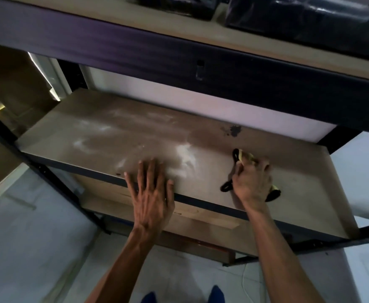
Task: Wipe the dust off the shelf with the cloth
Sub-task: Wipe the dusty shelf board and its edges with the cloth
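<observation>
The right hand point(252, 181) is closed around a bunched yellow cloth with black trim point(240, 158), pressing it onto the right half of the brown shelf board point(299, 182). The left hand point(152, 193) lies flat and open, fingers spread, holding nothing, its palm over the dark front rail point(201, 201).

White dust point(184, 155) is smeared over the middle and left of the board, just beyond the left fingertips. The main risk I see is that a fast sweep pushes the powder off the front edge onto the lower shelf point(201, 217) and the floor point(37, 248) instead of gathering it. The bunched cloth touches little surface, so streaks may remain. The dark stain point(234, 130) near the back probably will not lift with a dry wipe.
</observation>
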Demonstrator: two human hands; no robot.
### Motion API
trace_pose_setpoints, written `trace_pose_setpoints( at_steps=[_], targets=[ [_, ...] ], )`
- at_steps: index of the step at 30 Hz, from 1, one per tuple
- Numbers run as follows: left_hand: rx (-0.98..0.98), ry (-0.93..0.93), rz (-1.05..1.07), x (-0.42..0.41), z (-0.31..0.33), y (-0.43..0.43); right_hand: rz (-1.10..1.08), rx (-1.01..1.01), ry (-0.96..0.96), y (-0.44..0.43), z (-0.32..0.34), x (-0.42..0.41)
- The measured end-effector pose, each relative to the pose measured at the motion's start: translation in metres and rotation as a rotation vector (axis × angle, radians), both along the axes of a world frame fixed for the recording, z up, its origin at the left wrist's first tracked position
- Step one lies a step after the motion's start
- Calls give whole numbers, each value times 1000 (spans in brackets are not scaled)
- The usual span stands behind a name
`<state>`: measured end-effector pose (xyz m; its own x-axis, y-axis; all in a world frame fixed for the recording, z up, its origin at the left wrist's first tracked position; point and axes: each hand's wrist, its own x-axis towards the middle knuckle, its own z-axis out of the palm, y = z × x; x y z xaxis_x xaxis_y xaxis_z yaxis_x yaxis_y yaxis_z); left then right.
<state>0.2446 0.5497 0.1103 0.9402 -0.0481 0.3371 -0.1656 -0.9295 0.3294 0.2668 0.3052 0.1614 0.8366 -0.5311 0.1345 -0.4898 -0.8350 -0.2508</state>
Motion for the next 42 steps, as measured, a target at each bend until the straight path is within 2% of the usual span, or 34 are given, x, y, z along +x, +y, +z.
trace_pose_setpoints(
  at_steps=[3, 7, 11, 14, 17, 20, 22, 28, 32, 35, 38, 42],
  targets=[
    [1, 7, -18, 0, -1, -1, 60, 18, 2, 51, 3, 6],
    [4, 17, -8, 2, -1, -2, 328, 42, 0, 112, 6, 25],
    [6, 41, -11, 1, 3, -1, 468, 63, -9, 102, 21, 31],
    [8, 28, -2, 1, 4, -2, 385, 14, -106, 55, 24, 25],
    [41, 32, 16, 2, 0, -2, 198, -20, -72, 6, 10, 19],
    [51, 24, 31, 2, 0, -3, 63, -2, -26, 3, 1, 12],
    [20, 10, 29, 1, 1, -3, 72, 20, -21, 23, 1, 13],
    [0, 52, 36, -1, 5, -4, 438, 52, -21, 108, 6, 32],
    [2, 50, 22, -1, 6, -2, 540, 98, -64, 87, 17, 34],
    [-92, 38, 16, -3, 9, 0, 432, 15, -127, 36, 18, 30],
    [-200, -9, 57, -1, 14, 9, 266, -34, -50, 2, 10, 14],
    [-100, -3, 62, 12, 7, 36, 111, 30, 45, 36, 6, -7]
  ],
)
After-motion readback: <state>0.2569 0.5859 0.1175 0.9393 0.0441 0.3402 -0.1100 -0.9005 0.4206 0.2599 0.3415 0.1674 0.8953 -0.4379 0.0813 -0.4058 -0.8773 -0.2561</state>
